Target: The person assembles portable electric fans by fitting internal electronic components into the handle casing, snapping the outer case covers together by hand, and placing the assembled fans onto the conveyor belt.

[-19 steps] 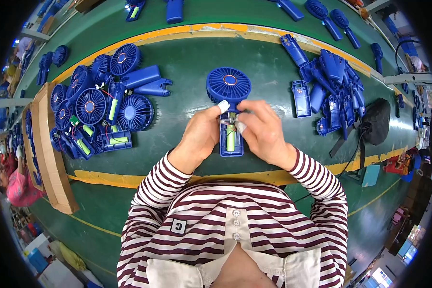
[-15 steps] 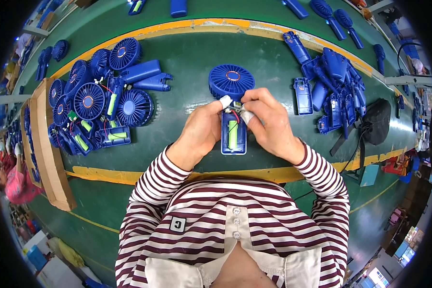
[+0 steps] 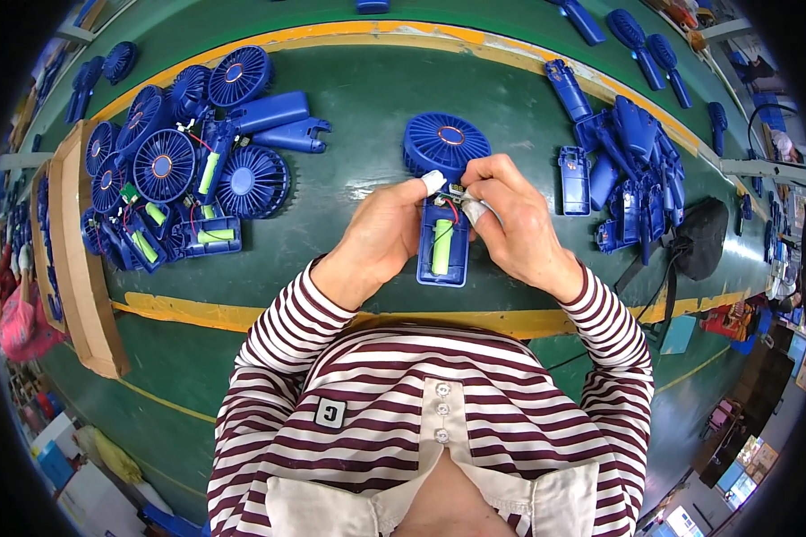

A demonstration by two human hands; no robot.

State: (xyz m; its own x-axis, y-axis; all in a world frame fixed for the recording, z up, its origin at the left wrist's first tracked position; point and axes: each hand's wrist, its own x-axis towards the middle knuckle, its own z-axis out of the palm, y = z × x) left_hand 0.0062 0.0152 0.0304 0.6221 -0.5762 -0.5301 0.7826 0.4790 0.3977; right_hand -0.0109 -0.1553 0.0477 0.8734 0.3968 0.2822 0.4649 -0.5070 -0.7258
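Observation:
In front of me lies a blue handheld fan with its round grille [image 3: 448, 141] at the far end and its handle [image 3: 454, 275] opened toward me. Inside the handle sit a light green battery cell [image 3: 441, 247] and red and black wires. My left hand [image 3: 376, 231] grips the left side near the neck, its white-wrapped thumb on top. From the right, my right hand [image 3: 521, 231] pinches at the neck with thumb and forefinger, around a small connector and wires. A white wrap covers its thumb tip too. The fingers partly hide that spot.
On the left is a heap of blue fans [image 3: 164, 167] with exposed batteries, beside a cardboard tray [image 3: 88, 268]. Blue handle shells [image 3: 638, 134] are piled at right, near a black bag [image 3: 703, 240]. More fans [image 3: 627, 31] lie beyond the yellow-edged strip.
The view has shifted slightly, and the fan and both hands appear a little further right. Both hands keep their hold at the neck. Pieces beyond the yellow strip have moved.

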